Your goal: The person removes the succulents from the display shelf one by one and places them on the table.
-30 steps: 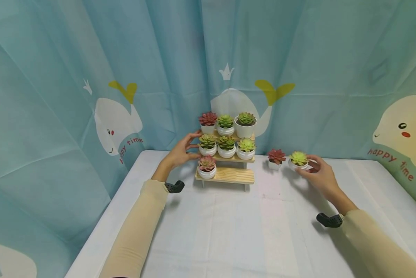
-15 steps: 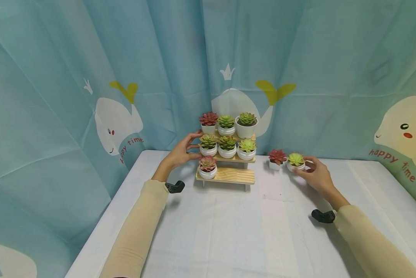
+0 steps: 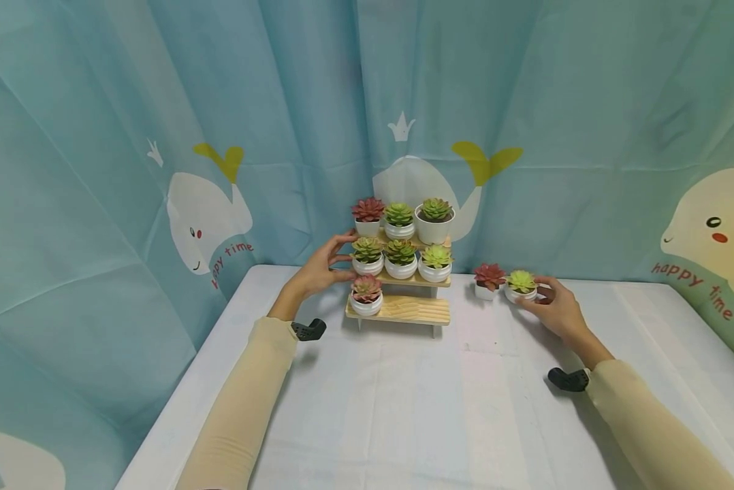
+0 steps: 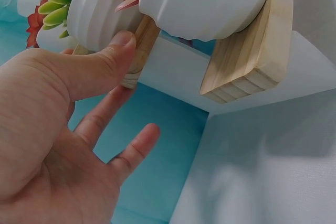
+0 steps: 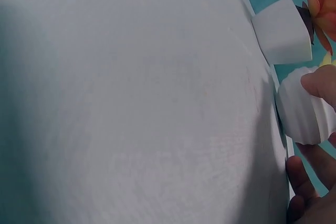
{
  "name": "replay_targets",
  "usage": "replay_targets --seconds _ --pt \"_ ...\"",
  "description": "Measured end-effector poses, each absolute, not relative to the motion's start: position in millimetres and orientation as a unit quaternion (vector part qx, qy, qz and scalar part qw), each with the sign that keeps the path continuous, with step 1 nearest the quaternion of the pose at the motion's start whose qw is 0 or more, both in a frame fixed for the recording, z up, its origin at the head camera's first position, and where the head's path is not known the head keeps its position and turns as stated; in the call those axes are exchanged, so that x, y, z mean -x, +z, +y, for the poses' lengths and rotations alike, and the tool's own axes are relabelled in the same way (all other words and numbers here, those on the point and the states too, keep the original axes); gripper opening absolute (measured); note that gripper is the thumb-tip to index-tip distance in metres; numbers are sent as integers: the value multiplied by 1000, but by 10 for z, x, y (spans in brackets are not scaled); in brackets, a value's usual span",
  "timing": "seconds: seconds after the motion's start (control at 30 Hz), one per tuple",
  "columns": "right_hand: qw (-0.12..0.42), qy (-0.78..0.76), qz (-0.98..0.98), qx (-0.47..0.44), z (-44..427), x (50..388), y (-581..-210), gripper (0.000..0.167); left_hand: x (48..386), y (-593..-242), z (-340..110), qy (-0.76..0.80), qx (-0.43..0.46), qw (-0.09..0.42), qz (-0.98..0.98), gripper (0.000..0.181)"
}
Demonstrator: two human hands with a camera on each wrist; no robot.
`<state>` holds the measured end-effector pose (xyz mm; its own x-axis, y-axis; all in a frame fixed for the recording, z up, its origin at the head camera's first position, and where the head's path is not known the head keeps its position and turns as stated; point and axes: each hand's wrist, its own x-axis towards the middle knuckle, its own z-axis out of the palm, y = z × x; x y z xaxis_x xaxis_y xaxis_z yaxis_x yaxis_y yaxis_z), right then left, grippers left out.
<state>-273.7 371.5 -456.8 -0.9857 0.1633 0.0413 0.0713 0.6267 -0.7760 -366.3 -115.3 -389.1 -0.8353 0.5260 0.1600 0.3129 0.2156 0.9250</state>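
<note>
A white pot with a yellow-green succulent [image 3: 521, 284] is placed right of centre in the head view, near the table's far edge. It is pinched from its right side by the right hand [image 3: 561, 309], thumb at the front; in the right wrist view the thumb is seen pressed to the pot wall at the right edge of the frame. Whether the base is fully set down cannot be told for certain. Just to its left, a red succulent in a square white pot [image 3: 488, 281] is left unheld.

At the centre of the frame, a three-tier wooden stand [image 3: 412, 308] is touched at its left end by the left hand [image 3: 316, 272], whose fingers are spread and fairly straight. Three pots [image 3: 434, 226] are borne on the top tier, three [image 3: 399, 262] on the middle one, and a pink succulent [image 3: 366, 295] on the left of the lowest.

The step in hand is judged to be the grasping of the yellow-green plant while the stand is steadied. For a next move, a firm, level lift clear of the red neighbour would be called for.
</note>
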Motion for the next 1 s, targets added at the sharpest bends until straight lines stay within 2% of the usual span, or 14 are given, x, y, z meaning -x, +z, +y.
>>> replay_targets --seconds 0.73,1.0 --pt "43 434 -898 63 3765 2752 -4600 83 3651 -3882 -1154 565 -276 94 772 74" --pt "16 426 -903 46 3806 2749 -4541 87 3652 -3886 -1150 562 -277 90 774 74"
